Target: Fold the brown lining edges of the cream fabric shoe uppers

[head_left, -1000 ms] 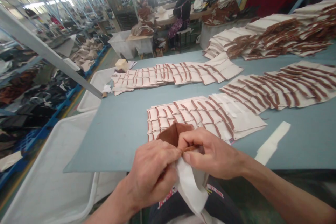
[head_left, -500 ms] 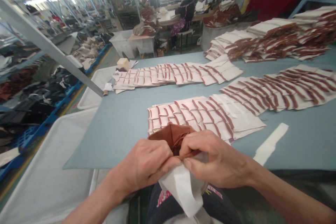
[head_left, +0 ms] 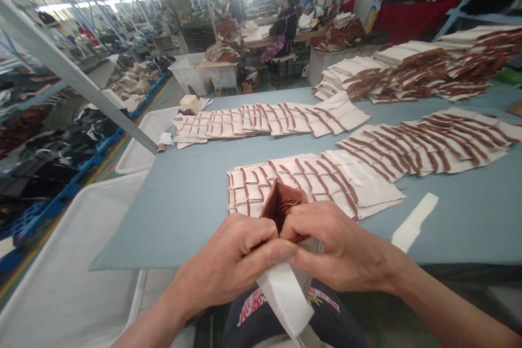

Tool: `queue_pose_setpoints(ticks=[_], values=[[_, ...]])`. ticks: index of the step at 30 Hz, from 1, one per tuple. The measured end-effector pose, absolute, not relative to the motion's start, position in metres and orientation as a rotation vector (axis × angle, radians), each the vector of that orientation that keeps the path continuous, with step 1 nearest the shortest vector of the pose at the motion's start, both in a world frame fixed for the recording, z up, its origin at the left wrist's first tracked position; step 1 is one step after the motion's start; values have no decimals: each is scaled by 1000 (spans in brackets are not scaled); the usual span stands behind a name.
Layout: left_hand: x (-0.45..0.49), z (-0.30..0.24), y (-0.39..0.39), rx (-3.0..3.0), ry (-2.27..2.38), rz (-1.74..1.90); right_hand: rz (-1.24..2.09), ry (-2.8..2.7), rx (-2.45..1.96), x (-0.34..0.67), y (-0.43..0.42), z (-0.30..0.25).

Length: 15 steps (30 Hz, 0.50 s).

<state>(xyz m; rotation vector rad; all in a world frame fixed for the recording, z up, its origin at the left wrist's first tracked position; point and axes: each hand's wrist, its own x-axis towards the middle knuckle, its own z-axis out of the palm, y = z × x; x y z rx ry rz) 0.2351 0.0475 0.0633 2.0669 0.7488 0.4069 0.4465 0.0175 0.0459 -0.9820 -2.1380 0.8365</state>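
Note:
Between my hands is a brown and off-white fabric pouch (head_left: 292, 196), its brown inside facing up and its mouth part open. My left hand (head_left: 240, 253) pinches the near rim, thumb stretched across toward the right hand. My right hand (head_left: 332, 244) grips the same rim close by, fingers curled over it. A white strip (head_left: 285, 296) hangs down from under my fingers toward my lap. Just beyond the pouch, a row of overlapping cream pieces with brown edges (head_left: 297, 171) lies on the blue table (head_left: 183, 201).
A loose off-white strip (head_left: 416, 223) lies to the right. Behind are another row of pieces (head_left: 261, 119) and tall stacks (head_left: 408, 70). White bins (head_left: 77, 250) stand at the left below the table, near a slanted metal post (head_left: 81, 76). A person (head_left: 283, 27) sits farther back.
My left thumb has slid right along the rim, up against my right hand. The pouch's brown mouth has narrowed, and the view has shifted slightly.

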Motion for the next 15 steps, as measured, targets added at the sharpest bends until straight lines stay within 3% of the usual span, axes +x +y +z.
queue_pose_setpoints(ticks=[9, 15], values=[[218, 56, 47, 2075, 751, 294, 996, -2175, -1013, 465, 9, 46], [203, 55, 46, 2186, 711, 392, 898, -2197, -1070, 479, 19, 21]])
